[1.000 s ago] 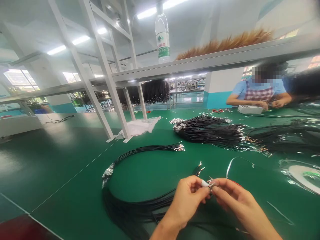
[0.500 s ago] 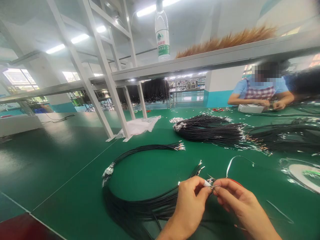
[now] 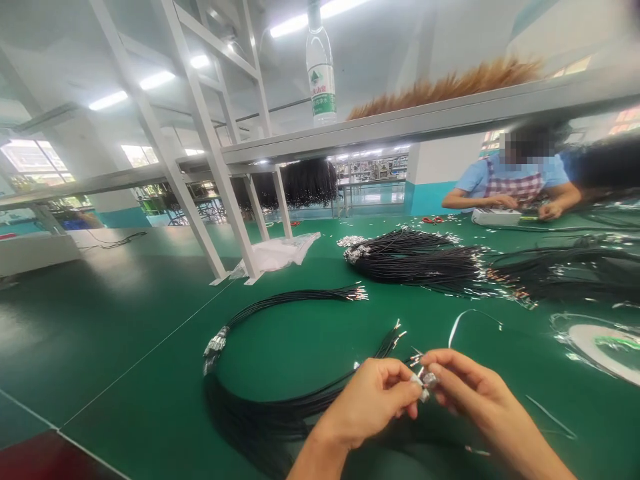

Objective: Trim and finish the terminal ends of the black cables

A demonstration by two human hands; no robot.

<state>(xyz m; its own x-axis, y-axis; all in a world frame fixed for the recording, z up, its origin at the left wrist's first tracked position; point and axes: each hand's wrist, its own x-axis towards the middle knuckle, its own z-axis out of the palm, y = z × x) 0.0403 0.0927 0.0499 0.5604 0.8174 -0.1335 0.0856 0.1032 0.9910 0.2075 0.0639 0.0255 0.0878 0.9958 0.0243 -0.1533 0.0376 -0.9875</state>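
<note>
In the lower middle, my left hand (image 3: pixel 373 400) is closed in a pinch on a small white piece (image 3: pixel 417 380). Close against it, my right hand (image 3: pixel 467 383) pinches a small crumpled silvery piece (image 3: pixel 429 379), its kind too small to make out. A thin pointed tip (image 3: pixel 416 351) pokes out beyond my right fingers; the rest is hidden. Behind my left hand runs a curved bundle of black cables (image 3: pixel 260 407), wrapped by silvery bands (image 3: pixel 217 342) at its bend. Bare metal ends (image 3: pixel 397 333) of cables stick out past my hands.
More black cable bundles (image 3: pixel 415 260) lie farther back. A white ribbon (image 3: pixel 455 327) curls past my right hand, near a reel (image 3: pixel 607 350) in clear film. Shelf posts (image 3: pixel 220 167) and a plastic bag (image 3: pixel 280 253) stand left. Opposite, a co-worker (image 3: pixel 520 180) handles a white box (image 3: pixel 495 217).
My fingers have shifted slightly and the silvery piece now shows between them. A red curved edge behind my right fingers has gone out of sight. The view has moved a little right.
</note>
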